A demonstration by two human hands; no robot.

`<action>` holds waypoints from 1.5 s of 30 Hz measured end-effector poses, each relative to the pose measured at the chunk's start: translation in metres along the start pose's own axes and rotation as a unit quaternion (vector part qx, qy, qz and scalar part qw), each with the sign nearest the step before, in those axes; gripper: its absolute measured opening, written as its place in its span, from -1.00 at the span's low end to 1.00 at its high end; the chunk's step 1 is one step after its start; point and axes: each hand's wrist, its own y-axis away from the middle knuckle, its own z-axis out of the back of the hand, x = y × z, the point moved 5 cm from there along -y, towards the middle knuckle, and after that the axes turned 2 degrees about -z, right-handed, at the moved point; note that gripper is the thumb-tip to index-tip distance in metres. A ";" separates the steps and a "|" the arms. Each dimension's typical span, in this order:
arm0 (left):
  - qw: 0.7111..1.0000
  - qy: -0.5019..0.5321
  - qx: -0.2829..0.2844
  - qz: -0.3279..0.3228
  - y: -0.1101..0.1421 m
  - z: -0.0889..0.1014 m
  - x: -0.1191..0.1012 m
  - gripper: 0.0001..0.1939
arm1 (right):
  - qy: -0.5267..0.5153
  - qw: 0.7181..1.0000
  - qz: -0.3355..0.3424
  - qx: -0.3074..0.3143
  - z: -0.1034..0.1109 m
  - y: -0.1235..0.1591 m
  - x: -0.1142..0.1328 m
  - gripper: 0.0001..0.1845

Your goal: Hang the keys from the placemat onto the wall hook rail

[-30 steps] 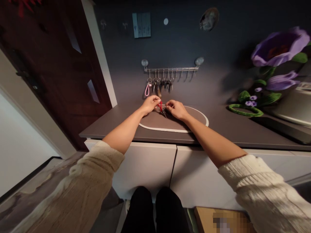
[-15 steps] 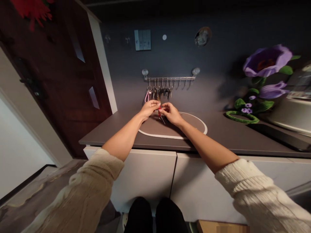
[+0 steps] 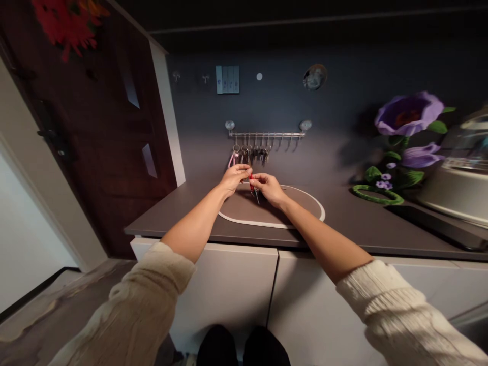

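Note:
Over the oval mat, my left hand and my right hand meet, fingertips pinched close together. Between them is a small bunch of keys with a red piece. Thin metal parts dangle below the fingers, and the ring itself is too small to make out. The oval brown mat with a white rim lies under both hands. Just behind them, several key sets and a pink loop hang from a clear hook rail on the wall.
The dark countertop runs along the wall above white cabinet doors. To the right stand purple artificial flowers, a large pale appliance and a black flat object. A dark red door is at the left.
The head view has tilted up a little, so the scene sits lower. Both hands stay together at the keys, with slight finger shifts; the right fingers now lie closer to the left fingertips.

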 end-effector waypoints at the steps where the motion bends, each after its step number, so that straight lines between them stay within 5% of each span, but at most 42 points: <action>1: 1.000 0.006 0.000 0.002 0.000 0.000 0.000 -0.58 | 0.000 1.000 -0.001 0.007 -0.001 0.000 0.001 -0.70; 13: 1.000 0.011 -0.019 -0.014 -0.002 0.003 0.003 -0.50 | -0.036 0.999 -0.007 0.022 -0.003 -0.004 -0.005 -0.64; 26: 0.979 -0.190 -0.057 -0.043 0.002 0.004 0.013 -0.68 | -0.098 0.993 -0.040 -0.061 0.022 -0.007 0.009 -0.67; 37: 0.867 -0.472 0.035 -0.153 0.008 -0.014 0.022 -0.79 | -0.122 0.985 -0.039 -0.115 0.058 -0.047 0.030 -0.82; 45: 0.832 -0.529 0.051 -0.159 0.006 -0.018 0.025 -0.77 | -0.118 0.974 -0.068 -0.178 0.074 -0.078 0.032 -0.75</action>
